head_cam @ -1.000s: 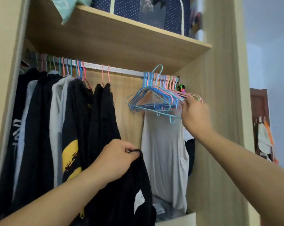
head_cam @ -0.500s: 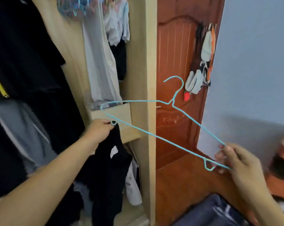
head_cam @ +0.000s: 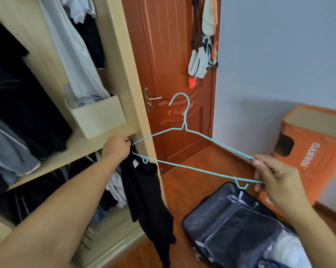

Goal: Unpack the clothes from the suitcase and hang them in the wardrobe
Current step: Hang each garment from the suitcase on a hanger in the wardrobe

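A black garment (head_cam: 147, 198) hangs from my left hand (head_cam: 116, 149), which grips its neck strap in front of the wardrobe's (head_cam: 124, 78) side panel. A light blue wire hanger (head_cam: 184, 130) spans between my hands, hook up. Its left end touches the garment's neck at my left hand. My right hand (head_cam: 273, 180) pinches the hanger's right end. The open grey suitcase (head_cam: 232, 225) lies on the floor at the lower right, with light cloth in it.
Dark clothes hang inside the wardrobe at the left above a wooden shelf (head_cam: 76, 151) that carries a cream box (head_cam: 97, 117). A brown door (head_cam: 174, 74) with bags hung on it stands behind. An orange carton (head_cam: 308, 151) leans on the blue wall.
My view dropped from the wardrobe rail to the floor. My right hand pulled one blue hanger off the bunch and brought it down; the hanger has turned hook-up, its left end reaching the garment.
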The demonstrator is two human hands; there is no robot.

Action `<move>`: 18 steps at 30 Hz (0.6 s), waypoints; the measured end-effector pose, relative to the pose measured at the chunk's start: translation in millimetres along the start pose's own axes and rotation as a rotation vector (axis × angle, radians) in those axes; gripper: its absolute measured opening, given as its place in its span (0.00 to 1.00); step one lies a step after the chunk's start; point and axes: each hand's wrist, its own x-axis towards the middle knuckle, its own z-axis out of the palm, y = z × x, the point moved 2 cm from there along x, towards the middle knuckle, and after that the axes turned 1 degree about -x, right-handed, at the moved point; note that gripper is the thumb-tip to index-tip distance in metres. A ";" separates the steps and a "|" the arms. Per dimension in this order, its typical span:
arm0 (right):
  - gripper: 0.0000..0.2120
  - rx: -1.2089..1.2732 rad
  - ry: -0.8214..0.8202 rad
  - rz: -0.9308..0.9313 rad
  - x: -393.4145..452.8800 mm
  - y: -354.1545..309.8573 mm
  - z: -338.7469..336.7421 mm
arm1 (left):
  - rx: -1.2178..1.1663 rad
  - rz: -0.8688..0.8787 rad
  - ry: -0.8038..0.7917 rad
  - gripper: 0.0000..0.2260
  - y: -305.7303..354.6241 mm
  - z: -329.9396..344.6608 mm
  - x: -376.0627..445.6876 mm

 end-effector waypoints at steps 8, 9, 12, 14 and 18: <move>0.09 -0.082 -0.019 -0.142 6.3 -6.5 -26.5 | -0.029 -0.019 0.038 0.16 16.2 0.9 -27.1; 0.07 -0.061 -0.005 -0.150 6.5 -6.8 -21.3 | -0.044 0.033 0.024 0.17 23.4 1.2 -28.9; 0.05 0.007 -0.030 -0.135 3.5 -0.9 3.3 | -0.118 0.143 0.008 0.18 53.2 -5.8 -40.5; 0.08 0.008 -0.093 -0.131 -5.0 6.7 24.9 | -0.179 0.213 0.025 0.22 77.7 -14.9 -49.7; 0.09 0.108 -0.009 -0.016 -13.9 10.1 41.0 | -0.140 0.396 0.050 0.21 118.8 -34.0 -71.1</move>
